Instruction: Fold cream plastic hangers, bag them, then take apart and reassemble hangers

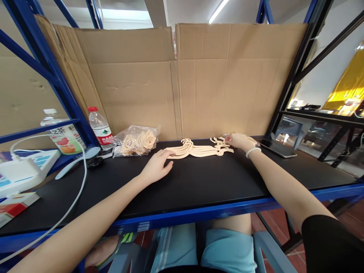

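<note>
Blue shorts [178, 246] sit before the hangers [204, 151]; left hand [156, 167], loosely spread, touches their left end; right hand [238, 141], curled, beside their right, grip unclear.

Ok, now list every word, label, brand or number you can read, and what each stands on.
"茶": on the white-capped bottle; the character before it is unclear.
Red-capped bottle: lettering too small and blurred to read.
Red-and-white box: any print is too blurred to read.

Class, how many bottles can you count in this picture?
2: a red-capped bottle beside the clear bag, and a white-capped bottle farther left, partly behind the blue frame. Others may be hidden.
</note>
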Demonstrator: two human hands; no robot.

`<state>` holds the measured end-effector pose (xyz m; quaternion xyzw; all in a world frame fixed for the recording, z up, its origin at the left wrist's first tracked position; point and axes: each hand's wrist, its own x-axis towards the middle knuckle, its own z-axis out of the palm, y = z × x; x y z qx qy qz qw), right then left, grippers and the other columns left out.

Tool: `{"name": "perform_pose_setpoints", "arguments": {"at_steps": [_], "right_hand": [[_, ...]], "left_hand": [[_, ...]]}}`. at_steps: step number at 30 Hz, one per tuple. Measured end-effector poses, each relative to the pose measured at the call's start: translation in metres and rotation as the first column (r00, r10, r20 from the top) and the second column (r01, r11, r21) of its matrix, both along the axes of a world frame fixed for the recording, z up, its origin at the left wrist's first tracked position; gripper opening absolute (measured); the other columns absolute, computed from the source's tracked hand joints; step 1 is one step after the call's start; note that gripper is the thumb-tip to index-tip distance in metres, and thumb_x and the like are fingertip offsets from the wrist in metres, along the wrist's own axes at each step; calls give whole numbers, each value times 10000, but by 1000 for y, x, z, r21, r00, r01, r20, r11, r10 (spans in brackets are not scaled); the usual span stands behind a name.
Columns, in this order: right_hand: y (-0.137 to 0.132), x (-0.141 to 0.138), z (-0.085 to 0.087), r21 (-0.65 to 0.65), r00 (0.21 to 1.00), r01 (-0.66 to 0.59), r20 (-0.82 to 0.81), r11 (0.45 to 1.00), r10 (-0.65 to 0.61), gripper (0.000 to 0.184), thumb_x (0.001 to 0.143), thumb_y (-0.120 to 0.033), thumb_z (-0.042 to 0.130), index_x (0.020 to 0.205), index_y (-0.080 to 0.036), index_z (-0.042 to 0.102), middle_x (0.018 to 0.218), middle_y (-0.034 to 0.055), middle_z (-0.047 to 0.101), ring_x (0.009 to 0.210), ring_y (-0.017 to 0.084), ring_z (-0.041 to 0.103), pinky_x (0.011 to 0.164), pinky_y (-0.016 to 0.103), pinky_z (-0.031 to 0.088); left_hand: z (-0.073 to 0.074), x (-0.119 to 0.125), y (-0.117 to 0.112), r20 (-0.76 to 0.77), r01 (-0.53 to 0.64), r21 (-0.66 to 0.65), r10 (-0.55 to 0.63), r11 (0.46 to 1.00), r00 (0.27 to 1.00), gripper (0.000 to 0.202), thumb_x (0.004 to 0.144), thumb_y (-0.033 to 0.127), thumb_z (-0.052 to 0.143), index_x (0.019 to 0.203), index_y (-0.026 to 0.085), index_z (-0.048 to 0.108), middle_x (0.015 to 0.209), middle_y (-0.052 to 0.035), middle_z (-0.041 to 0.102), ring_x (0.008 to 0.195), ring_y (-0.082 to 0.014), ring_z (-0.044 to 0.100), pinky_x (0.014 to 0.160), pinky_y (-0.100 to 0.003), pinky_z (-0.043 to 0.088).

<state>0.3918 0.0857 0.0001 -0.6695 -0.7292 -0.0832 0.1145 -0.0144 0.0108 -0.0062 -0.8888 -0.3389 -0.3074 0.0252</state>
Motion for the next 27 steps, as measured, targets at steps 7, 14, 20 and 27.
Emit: {"name": "perform_pose_setpoints", "arguments": {"at_steps": [7,14,20,27], "right_hand": [[3,-4,-9,18,1000,31,-3,999,-30,183,782,-166,587,888,-186,735,936,101,730,847,229,662,749,284,437],[0,-8,-6,138,970,135,-221,981,-102,227,767,-92,550,886,-140,738,912,127,740,869,253,682,773,302,476],[-27,-50,15,232,909,86,-415,969,19,172,818,-259,610,876,-140,719,885,105,743,821,216,691,730,285,520],[-91,-160,-6,488,564,-551,-381,677,733,100,848,-190,577,796,-197,662,832,41,706,762,178,646,692,311,518]], "left_hand": [[1,3,-4,7,7,0,-7,1000,1000,351,829,189,483,1178,171,516,1084,-93,638,1040,-240,594,930,-409,476],[2,3,-5,-1,44,16,-44,999,999,313,832,188,490,1139,168,548,1100,-101,644,1064,-246,590,949,-420,469],[0,11,-8,247,103,-223,-46,969,968,258,834,250,537,1075,173,591,991,-79,674,901,-209,655,838,-375,525],[-7,31,-16,617,432,-685,153,587,772,416,790,472,679,1054,158,611,1000,-103,678,699,-152,684,637,-267,524]]}}
